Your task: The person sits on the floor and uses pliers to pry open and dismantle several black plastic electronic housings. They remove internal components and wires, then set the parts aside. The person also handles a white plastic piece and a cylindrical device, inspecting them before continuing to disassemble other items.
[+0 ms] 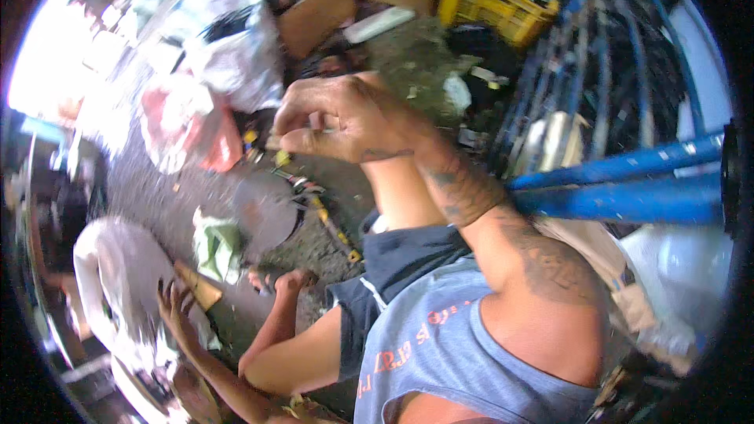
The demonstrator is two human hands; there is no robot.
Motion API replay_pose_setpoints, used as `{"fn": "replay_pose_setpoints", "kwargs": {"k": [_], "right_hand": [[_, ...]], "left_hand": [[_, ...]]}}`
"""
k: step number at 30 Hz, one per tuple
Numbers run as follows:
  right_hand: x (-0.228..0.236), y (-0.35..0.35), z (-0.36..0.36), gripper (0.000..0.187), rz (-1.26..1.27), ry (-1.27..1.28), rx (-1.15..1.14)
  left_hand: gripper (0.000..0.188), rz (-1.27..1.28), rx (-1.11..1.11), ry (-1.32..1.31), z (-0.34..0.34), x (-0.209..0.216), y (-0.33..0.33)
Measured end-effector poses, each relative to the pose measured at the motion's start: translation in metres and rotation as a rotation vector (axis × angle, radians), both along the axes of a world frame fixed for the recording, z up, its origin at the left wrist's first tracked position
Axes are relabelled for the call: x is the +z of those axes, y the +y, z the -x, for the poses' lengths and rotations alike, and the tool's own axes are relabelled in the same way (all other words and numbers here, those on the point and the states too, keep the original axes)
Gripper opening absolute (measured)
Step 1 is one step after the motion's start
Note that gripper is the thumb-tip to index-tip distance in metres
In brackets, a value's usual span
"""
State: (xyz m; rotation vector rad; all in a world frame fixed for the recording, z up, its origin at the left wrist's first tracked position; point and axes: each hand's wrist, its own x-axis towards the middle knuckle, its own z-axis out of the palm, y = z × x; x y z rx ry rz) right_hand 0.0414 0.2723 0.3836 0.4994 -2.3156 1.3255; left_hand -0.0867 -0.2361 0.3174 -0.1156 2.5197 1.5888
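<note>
My right hand is raised in the middle of the view with its fingers curled in. Whatever it may hold is hidden by the fingers. Low on the left, my left hand has its fingers spread against or just beside a white sack; contact cannot be made out. A piece of tan cardboard lies by that sack. On the ground below my right hand are a round grey disc and a long tool with yellow and black parts. A green and white plastic bag lies nearer my left hand.
Filled clear plastic bags and a red and white bag pile up at the far left. Behind them stands a cardboard box. A yellow crate is at the back. Blue metal bars and a rack flank my right side.
</note>
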Motion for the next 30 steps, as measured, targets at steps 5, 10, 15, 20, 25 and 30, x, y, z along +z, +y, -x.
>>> {"fn": "replay_pose_setpoints", "kwargs": {"k": [5,10,15,20,25,30], "right_hand": [[-0.06,0.027,-0.016,0.012,0.711,0.056,-0.335],[-0.25,0.082,0.028,0.026,1.06,-0.347,-0.78],[-0.345,0.151,-0.013,0.062,0.364,-0.441,-1.786],[-0.318,0.264,-0.048,0.083,-0.008,-0.576,-2.344],[-0.307,0.328,-0.063,0.121,0.503,-1.068,-1.882],[-0.315,0.322,-0.044,0.134,0.518,-1.072,-2.05]], "left_hand": [[0.055,-0.082,0.012,0.047,0.001,0.007,-0.006],[0.054,-0.026,-0.009,0.001,0.017,-0.004,-0.002],[0.053,0.056,0.061,-0.075,0.026,-0.007,0.011],[0.051,0.099,0.007,-0.131,0.035,-0.009,0.025],[0.055,0.09,-0.044,-0.198,0.041,-0.017,0.03],[0.058,0.158,0.02,-0.262,0.042,-0.019,0.029]]}}
